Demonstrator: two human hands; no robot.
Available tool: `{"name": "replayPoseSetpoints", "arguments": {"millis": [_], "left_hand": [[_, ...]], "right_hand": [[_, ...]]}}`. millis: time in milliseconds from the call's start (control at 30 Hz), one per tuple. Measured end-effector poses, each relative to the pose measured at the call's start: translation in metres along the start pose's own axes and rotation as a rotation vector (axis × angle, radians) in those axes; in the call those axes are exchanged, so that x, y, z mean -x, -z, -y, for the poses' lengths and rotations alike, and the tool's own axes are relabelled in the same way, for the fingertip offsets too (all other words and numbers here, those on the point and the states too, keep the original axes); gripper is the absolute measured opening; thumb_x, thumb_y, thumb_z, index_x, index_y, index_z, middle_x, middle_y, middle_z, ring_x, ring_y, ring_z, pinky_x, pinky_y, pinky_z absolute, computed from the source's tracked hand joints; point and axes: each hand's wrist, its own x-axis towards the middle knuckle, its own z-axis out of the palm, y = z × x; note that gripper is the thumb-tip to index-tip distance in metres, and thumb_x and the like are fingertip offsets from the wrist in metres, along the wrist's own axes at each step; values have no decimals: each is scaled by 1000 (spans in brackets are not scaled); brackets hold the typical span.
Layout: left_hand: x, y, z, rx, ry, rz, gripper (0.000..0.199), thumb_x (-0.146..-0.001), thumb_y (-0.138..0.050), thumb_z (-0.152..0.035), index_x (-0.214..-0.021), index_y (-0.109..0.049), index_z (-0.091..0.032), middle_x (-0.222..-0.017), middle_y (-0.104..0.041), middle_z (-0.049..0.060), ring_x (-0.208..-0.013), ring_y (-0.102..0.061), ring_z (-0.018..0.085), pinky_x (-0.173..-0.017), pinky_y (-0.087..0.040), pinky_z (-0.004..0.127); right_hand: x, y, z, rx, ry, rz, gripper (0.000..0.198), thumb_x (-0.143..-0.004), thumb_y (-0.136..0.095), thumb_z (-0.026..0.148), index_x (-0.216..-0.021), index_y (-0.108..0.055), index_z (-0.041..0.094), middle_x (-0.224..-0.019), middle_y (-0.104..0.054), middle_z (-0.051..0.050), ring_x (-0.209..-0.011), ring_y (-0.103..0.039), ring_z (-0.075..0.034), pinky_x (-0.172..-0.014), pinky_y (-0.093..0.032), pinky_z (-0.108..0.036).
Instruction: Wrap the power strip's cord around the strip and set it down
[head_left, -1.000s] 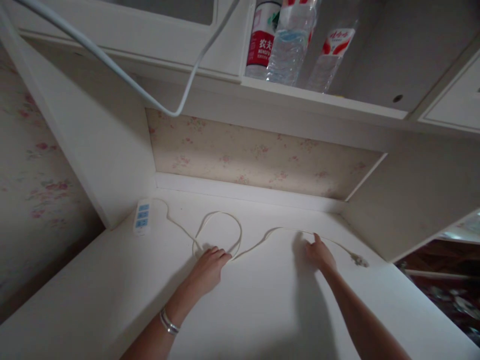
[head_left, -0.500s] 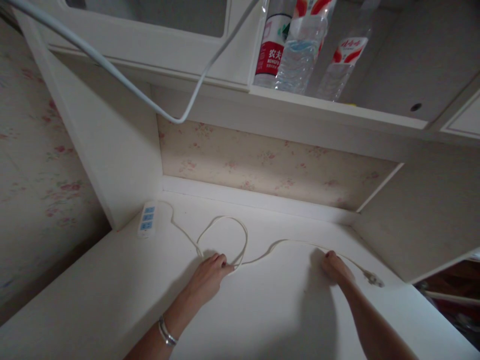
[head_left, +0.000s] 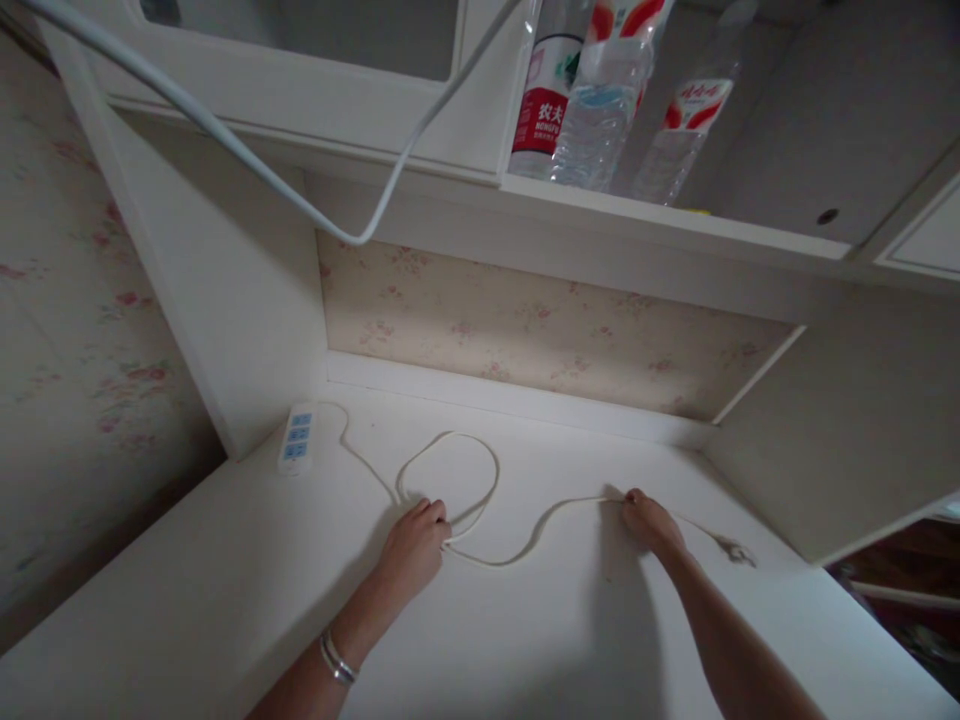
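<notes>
A white power strip [head_left: 297, 440] with blue socket faces lies at the left of the white desktop [head_left: 510, 630]. Its thin cream power cord [head_left: 495, 475] runs rightward, forms one loop in the middle, and ends in a plug [head_left: 737, 552] at the right. My left hand [head_left: 416, 545], with a silver bracelet on the wrist, is closed on the cord where the loop crosses itself. Farther right, my right hand [head_left: 651, 520] pinches the cord a short way from the plug. Both hands are close to the desktop.
Plastic water bottles [head_left: 600, 115] stand on the open shelf [head_left: 675, 215] above the desk. A thick white cable or tube [head_left: 360, 238] hangs in front at upper left. Side panels [head_left: 225, 270] bound the desk, with floral wallpaper [head_left: 487, 320] behind.
My right hand has moved left with the cord, and the plug has slid slightly left. The cord between my hands now bows more. My left hand has shifted slightly left, fingers drawn in.
</notes>
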Motion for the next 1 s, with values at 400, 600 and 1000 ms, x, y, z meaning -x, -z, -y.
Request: {"name": "replayPoseSetpoints", "arguments": {"millis": [400, 600, 1000], "left_hand": [[2, 10, -16, 138, 29, -46, 30, -88, -47, -38, -106, -64, -22, -97, -67, 5, -97, -57, 21, -91, -39, 35], [5, 5, -17, 92, 3, -5, 45, -72, -66, -52, -107, -65, -23, -98, -68, 5, -99, -56, 26, -91, -36, 39], [5, 6, -15, 57, -80, 61, 27, -78, -62, -48, -86, -67, -23, -87, -69, 3, -91, -57, 23, -86, -36, 37]], "right_hand": [[45, -7, 76, -663, 215, -129, 49, -82, -45, 44, -125, -53, 21, -115, -65, -7, -94, -64, -20, -74, -51, -30], [70, 30, 121, -539, 458, -294, 40, -80, -53, 50, -107, -61, 22, -93, -69, -6, -80, -64, -21, -78, -48, -35], [104, 67, 200, -752, 585, -484, 37, -87, -47, 51, -97, -61, 18, -87, -67, -7, -81, -62, -20, -75, -45, -31]]}}
